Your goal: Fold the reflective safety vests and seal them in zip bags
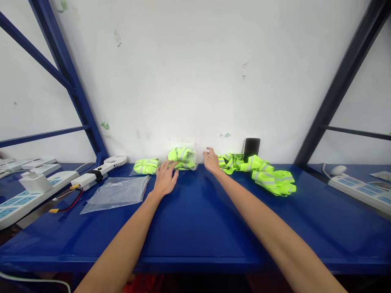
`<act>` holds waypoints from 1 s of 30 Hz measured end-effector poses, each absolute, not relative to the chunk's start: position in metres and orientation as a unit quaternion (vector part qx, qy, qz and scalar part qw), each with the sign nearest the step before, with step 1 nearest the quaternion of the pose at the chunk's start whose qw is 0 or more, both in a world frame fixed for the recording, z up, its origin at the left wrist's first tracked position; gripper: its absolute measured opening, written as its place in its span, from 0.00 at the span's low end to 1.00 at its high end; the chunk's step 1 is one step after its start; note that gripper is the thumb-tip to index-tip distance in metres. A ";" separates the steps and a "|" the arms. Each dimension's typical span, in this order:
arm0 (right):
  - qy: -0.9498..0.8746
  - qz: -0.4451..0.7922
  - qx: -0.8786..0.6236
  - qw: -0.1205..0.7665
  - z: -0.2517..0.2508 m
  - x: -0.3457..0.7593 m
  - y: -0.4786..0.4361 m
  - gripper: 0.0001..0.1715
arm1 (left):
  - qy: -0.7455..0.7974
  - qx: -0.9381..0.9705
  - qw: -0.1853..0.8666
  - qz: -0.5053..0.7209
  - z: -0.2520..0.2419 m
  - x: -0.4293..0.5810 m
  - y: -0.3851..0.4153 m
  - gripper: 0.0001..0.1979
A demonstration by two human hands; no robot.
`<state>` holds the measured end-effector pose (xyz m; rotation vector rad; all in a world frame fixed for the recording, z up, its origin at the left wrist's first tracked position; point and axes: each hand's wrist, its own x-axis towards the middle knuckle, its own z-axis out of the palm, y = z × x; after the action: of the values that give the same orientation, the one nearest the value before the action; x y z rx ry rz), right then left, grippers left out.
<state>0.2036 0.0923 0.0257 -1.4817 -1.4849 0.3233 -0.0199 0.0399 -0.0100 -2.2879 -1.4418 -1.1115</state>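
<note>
A clear plastic bag [196, 154] holding a folded neon-yellow reflective vest [182, 154] stands against the wall. My left hand [165, 179] rests at its lower left with fingers spread, the fingertips at the bag's edge; whether they press on it I cannot tell. My right hand [210, 160] is just right of the bag, fingers loosely bent and apart, holding nothing visible. Left of my left hand lies another rolled neon-yellow bundle [146, 166] in clear plastic. Crumpled neon-yellow reflective vests [271, 177] lie loose beyond my right hand.
Flat clear bags [117, 193] lie on the blue table [195, 228]. A white handheld fan [115, 160], a battery pack with wires [88, 179] and a power strip [36, 195] are on the left. A black phone [251, 147] leans on the wall; another power strip [360, 189] is right.
</note>
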 end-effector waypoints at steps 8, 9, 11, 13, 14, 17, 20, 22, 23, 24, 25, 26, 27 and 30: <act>-0.674 -0.092 -0.703 0.208 0.007 0.270 0.063 0.33 | -0.477 -0.802 0.107 -0.344 -0.017 -0.011 0.036 0.19; -0.675 -0.075 -0.714 0.171 0.005 0.272 0.061 0.33 | -0.467 -0.804 0.103 -0.353 -0.015 -0.011 0.034 0.18; -0.688 -0.084 -0.708 0.137 -0.002 0.267 0.053 0.30 | -0.444 -0.812 0.087 -0.370 -0.010 -0.009 0.030 0.17; -0.714 -0.108 -0.674 0.154 -0.009 0.255 0.038 0.25 | -0.414 -0.826 0.053 -0.380 -0.006 -0.006 0.026 0.17; -0.735 -0.109 -0.645 0.177 -0.011 0.247 0.029 0.25 | -0.395 -0.836 0.029 -0.379 -0.005 -0.003 0.023 0.17; -0.814 -0.056 -0.512 0.270 -0.012 0.224 0.004 0.25 | -0.338 -0.870 -0.074 -0.350 -0.004 0.004 0.016 0.21; -0.812 0.051 -0.423 0.400 -0.003 0.208 -0.006 0.22 | -0.320 -0.854 -0.219 -0.346 -0.008 0.009 0.013 0.26; -0.752 0.126 -0.400 0.508 0.004 0.205 -0.004 0.20 | -0.329 -0.796 -0.333 -0.384 -0.010 0.010 0.015 0.28; -0.707 0.160 -0.397 0.562 0.007 0.206 0.000 0.19 | -0.333 -0.759 -0.385 -0.406 -0.010 0.010 0.017 0.29; -0.655 0.197 -0.398 0.611 0.009 0.208 0.004 0.18 | -0.335 -0.724 -0.427 -0.426 -0.010 0.009 0.019 0.30; -0.602 0.238 -0.400 0.648 0.010 0.212 0.009 0.17 | -0.337 -0.698 -0.452 -0.441 -0.010 0.009 0.020 0.31; -0.550 0.284 -0.405 0.673 0.010 0.217 0.014 0.17 | -0.339 -0.686 -0.457 -0.452 -0.008 0.010 0.020 0.30; -0.505 0.336 -0.411 0.681 0.009 0.222 0.019 0.17 | -0.339 -0.688 -0.448 -0.459 -0.007 0.011 0.020 0.30; -0.419 0.453 -0.441 0.652 0.000 0.236 0.028 0.15 | -0.314 -0.725 -0.417 -0.449 -0.003 0.020 0.012 0.24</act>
<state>0.2363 0.0279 -0.0004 -1.0008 -0.9505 1.0284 0.0199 0.0125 -0.0028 -3.1924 -1.3834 -1.9789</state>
